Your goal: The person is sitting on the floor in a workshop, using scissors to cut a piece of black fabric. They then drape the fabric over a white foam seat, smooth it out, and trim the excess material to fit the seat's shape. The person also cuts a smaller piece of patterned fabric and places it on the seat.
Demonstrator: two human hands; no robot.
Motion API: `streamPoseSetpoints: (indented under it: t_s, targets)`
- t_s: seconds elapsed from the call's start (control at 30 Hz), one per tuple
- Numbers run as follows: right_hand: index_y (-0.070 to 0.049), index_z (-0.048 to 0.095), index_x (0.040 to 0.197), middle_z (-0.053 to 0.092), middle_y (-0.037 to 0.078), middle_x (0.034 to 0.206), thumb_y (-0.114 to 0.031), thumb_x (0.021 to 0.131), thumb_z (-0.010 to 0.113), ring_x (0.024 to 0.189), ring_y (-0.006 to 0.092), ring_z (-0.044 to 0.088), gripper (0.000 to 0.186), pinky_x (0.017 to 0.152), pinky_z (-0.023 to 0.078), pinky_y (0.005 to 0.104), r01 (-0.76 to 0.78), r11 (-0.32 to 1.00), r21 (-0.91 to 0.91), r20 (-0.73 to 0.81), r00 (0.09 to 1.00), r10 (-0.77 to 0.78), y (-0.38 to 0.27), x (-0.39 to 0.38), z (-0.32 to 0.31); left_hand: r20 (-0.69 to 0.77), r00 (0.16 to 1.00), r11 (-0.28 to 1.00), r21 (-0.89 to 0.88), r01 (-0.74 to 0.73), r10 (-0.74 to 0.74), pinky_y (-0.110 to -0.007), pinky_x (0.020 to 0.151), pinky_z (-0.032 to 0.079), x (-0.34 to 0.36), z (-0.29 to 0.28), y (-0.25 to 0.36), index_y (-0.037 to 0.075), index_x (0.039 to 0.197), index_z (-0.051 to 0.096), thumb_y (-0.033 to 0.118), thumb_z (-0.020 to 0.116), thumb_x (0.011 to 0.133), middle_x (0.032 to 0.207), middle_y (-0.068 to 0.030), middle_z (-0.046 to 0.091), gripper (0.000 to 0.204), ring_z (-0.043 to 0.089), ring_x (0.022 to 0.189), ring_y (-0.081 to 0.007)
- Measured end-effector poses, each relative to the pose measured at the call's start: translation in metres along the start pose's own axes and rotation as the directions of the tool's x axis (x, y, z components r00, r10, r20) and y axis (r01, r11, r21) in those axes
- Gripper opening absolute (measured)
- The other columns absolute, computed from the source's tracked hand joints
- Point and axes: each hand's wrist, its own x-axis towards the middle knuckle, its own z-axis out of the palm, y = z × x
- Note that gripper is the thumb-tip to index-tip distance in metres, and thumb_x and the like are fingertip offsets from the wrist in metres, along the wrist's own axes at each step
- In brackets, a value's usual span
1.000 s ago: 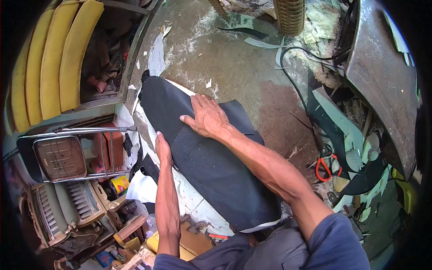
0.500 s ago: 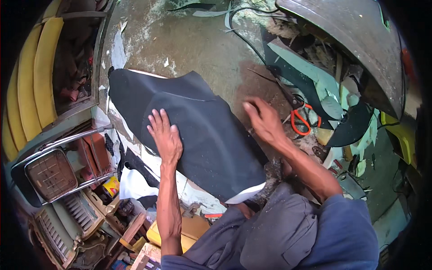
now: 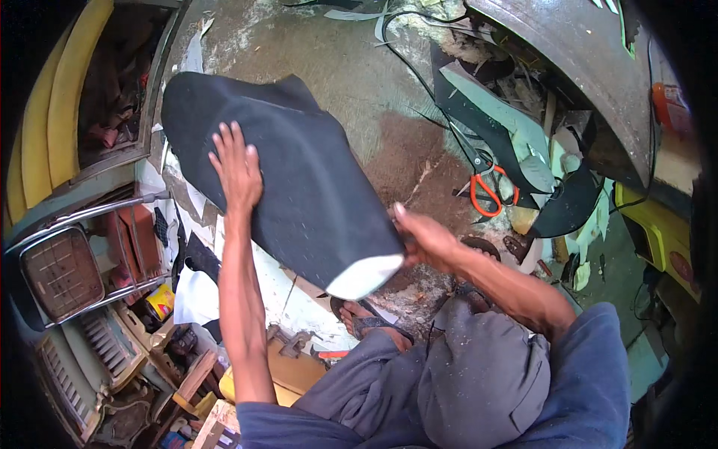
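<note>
A long, rounded piece covered in black sheet material (image 3: 299, 187), with a white patch at its near end (image 3: 365, 273), lies slanted in front of me, apparently a seat pad. My left hand (image 3: 238, 168) lies on its top toward the far left, fingers spread and open. My right hand (image 3: 422, 236) grips the right edge near the white end, thumb up and fingertips partly hidden. Beside it on the right are orange-handled scissors (image 3: 490, 191) among black and pale offcuts (image 3: 568, 202).
Yellow curved pads (image 3: 63, 105) lean at the upper left, above a metal-framed chair (image 3: 63, 273) and wooden pieces (image 3: 97, 374). A metal panel (image 3: 568, 60) and yellow object (image 3: 647, 239) stand right. A cable (image 3: 410, 52) crosses the floor (image 3: 314, 45). My sandalled foot (image 3: 359, 322) shows below.
The black piece has shifted leftward and away from me, uncovering my foot. Both hands moved: the left from the side onto the top, the right from the top down to the right edge.
</note>
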Motion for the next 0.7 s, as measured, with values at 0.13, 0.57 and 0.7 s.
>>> streamPoseSetpoints:
  t_s: [0.13,0.57,0.7]
  targets:
    - [0.002,0.033,0.151,0.044,0.024,0.148,-0.055,0.103,0.051,0.115,0.0329,0.065,0.077,0.092,0.060,0.0465,0.160,0.978,0.137,-0.107,0.983,-0.146,-0.014,0.036,0.005,-0.052,0.999,0.999,0.048,0.001,0.002,-0.063,0.122,0.009,0.066,-0.004,-0.038,0.013,0.162,0.025,0.039,0.035,0.109,0.169,-0.0163,0.018,0.060,0.013,0.156,-0.0405]
    - [0.001,0.054,0.135,0.068,0.011,0.103,-0.027,0.102,0.061,0.080,0.0150,0.066,0.044,0.069,0.055,0.0286,0.196,0.955,-0.220,-0.360,0.894,-0.267,0.011,0.009,0.009,-0.311,0.876,0.888,-0.398,0.231,-0.368,-0.049,0.123,0.024,-0.158,-0.025,0.067,-0.003,0.149,0.044,0.015,0.054,0.098,0.156,-0.0264,0.039,0.054,0.030,0.149,-0.0434]
    - [-0.001,0.063,0.124,0.070,0.014,0.104,-0.025,0.097,0.064,0.090,0.0238,0.069,0.036,0.079,0.053,0.0364,0.197,0.629,-0.752,-0.222,0.823,-0.523,0.055,-0.020,-0.025,-0.188,0.735,0.738,-0.383,0.555,-0.651,-0.048,0.121,0.030,-0.271,0.004,0.019,-0.005,0.147,0.042,0.012,0.063,0.090,0.151,-0.0291,0.041,0.063,0.036,0.143,-0.0442]
